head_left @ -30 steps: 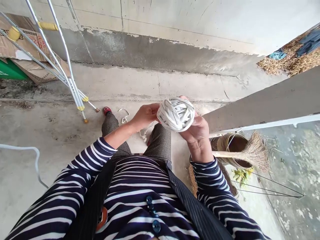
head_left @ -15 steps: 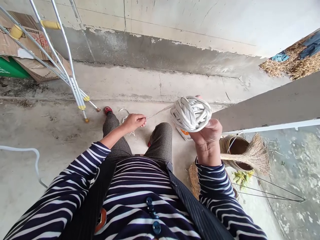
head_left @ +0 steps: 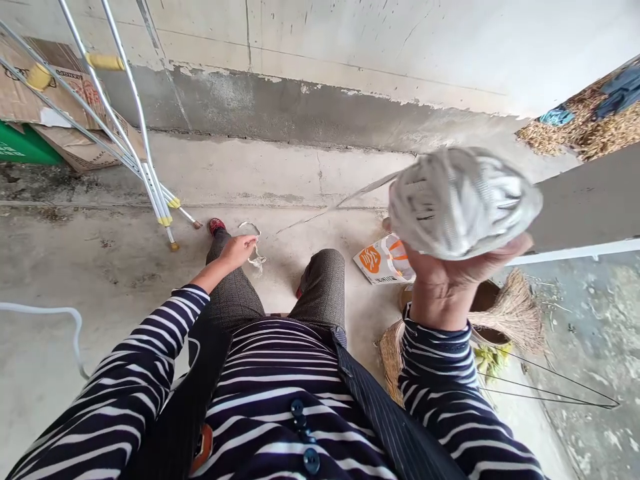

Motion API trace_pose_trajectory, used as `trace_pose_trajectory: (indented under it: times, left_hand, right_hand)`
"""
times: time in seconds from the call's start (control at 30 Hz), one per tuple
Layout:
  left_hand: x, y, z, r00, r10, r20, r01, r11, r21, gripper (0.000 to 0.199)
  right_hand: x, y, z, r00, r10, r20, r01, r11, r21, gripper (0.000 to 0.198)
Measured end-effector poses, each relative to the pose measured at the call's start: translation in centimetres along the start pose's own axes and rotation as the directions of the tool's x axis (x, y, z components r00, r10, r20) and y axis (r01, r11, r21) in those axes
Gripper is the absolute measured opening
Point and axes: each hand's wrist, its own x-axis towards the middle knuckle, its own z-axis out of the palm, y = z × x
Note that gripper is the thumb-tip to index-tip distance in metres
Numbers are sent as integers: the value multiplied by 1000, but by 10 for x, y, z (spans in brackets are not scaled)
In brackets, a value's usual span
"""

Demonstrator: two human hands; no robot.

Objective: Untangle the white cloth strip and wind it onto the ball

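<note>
My right hand (head_left: 447,280) is raised at the right and holds a large ball of white woven strap (head_left: 465,203) from below, its fingers curled around it. The ball is blurred by motion. A thin length of strap (head_left: 345,198) runs from the ball down to the left towards my left hand (head_left: 239,252). That hand is closed in a pinch over my left leg, and the strap grows too faint near its fingertips to follow fully. A loose, frayed white cord (head_left: 259,260) shows beside those fingers, against the floor.
Metal crutches (head_left: 145,147) with yellow grips stand at the left before cardboard boxes (head_left: 75,87). A printed bag (head_left: 383,260) lies below the ball. To the right are a straw broom (head_left: 515,313), a basket (head_left: 485,297) and a low wall (head_left: 590,200). A white hose (head_left: 75,320) crosses the left floor.
My right hand has moved the ball right and up, closer to the camera. My left hand has drawn back left. The strap between them spans a wider gap, and more of the printed bag shows.
</note>
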Motion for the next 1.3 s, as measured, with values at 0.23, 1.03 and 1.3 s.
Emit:
trace_pose_trajectory:
  times: [0.23,1.03,1.3]
  left_hand:
    - [21,101,-12,982,182,-55,-190,949,-251,41]
    - [-54,80,22,978,79,191,-21,957,-288,39]
    - [18,80,-13,998,59,-8,-60,995,-86,28]
  right_hand:
    - [-2,43,24,908,280,312,-250,959,-134,60]
    - [25,98,-3,993,116,36,-106,972,-212,57]
    - [19,54,21,983,126,132,-113,989,-97,54]
